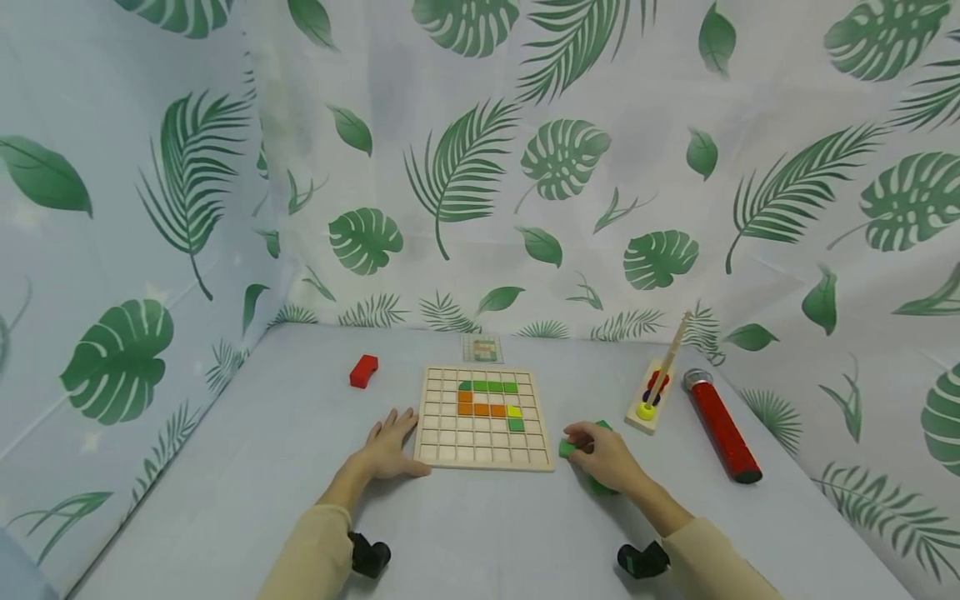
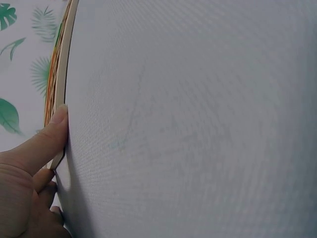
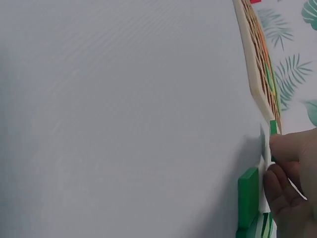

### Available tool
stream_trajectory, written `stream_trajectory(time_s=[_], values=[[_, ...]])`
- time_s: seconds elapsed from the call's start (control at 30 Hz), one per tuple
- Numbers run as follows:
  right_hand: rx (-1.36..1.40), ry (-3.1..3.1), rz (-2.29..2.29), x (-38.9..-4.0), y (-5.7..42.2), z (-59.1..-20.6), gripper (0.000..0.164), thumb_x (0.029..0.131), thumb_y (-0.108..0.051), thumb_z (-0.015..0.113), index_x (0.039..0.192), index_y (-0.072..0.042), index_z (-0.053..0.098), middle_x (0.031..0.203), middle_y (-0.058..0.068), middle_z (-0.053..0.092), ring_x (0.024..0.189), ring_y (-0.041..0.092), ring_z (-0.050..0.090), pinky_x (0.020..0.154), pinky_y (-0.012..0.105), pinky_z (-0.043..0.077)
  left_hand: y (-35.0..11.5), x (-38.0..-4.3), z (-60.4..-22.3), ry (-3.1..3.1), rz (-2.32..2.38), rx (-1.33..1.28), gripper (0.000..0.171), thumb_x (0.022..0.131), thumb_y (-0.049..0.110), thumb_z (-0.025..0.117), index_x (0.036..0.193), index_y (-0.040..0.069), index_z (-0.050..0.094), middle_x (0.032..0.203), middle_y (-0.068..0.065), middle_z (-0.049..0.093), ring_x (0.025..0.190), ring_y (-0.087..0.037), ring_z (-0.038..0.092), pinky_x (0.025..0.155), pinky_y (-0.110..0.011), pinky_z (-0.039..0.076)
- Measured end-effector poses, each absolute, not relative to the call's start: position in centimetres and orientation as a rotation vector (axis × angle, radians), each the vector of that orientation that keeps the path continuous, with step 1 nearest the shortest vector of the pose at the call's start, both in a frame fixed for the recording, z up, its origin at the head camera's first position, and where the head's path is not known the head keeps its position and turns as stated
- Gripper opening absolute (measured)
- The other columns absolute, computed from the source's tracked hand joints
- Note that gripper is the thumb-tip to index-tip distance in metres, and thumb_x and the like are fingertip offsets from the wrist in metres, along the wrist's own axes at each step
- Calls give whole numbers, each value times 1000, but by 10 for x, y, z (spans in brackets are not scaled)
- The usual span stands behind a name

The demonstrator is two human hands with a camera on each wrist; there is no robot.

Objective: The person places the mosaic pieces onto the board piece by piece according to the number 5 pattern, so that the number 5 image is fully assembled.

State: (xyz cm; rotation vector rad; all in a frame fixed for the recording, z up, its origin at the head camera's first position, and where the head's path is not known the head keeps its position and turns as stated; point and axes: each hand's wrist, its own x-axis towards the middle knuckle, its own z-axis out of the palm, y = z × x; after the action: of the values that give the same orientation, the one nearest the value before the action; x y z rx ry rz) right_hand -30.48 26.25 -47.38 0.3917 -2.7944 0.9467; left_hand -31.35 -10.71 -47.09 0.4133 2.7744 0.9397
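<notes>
A wooden grid board [image 1: 465,433] lies in the middle of the table, with orange, green and yellow tiles set in some squares. My left hand [image 1: 390,447] rests at its near left corner, fingers spread along the side. In the left wrist view the thumb [image 2: 47,139] touches the board's edge. Just off the near right corner, my right hand [image 1: 606,457] pinches a small green tile [image 1: 566,448] between thumb and fingers. Under that hand, partly hidden, lies a green box [image 1: 602,486]; the right wrist view shows its green side [image 3: 248,196] and striped pieces beside it.
A small pattern card [image 1: 482,350] lies behind the board. To the left is a red arch-shaped block [image 1: 363,372]. On the right stand a wooden peg base [image 1: 641,421] with coloured beads and an upright stick, and a red flashlight [image 1: 723,429]. Leaf-print cloth walls border the table.
</notes>
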Motion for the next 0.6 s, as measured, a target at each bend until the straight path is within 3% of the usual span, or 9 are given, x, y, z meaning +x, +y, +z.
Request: stream_trajectory(time_s=[0.6], values=[[467, -2629, 1032, -319, 229, -478, 32, 78, 7, 67, 110, 2, 62, 96, 7, 64, 91, 21, 61, 77, 33, 53, -108, -321, -479, 2787, 920, 417, 95, 73, 35, 80, 146, 2, 30, 153, -16, 23, 142, -35, 6, 113, -51, 3]])
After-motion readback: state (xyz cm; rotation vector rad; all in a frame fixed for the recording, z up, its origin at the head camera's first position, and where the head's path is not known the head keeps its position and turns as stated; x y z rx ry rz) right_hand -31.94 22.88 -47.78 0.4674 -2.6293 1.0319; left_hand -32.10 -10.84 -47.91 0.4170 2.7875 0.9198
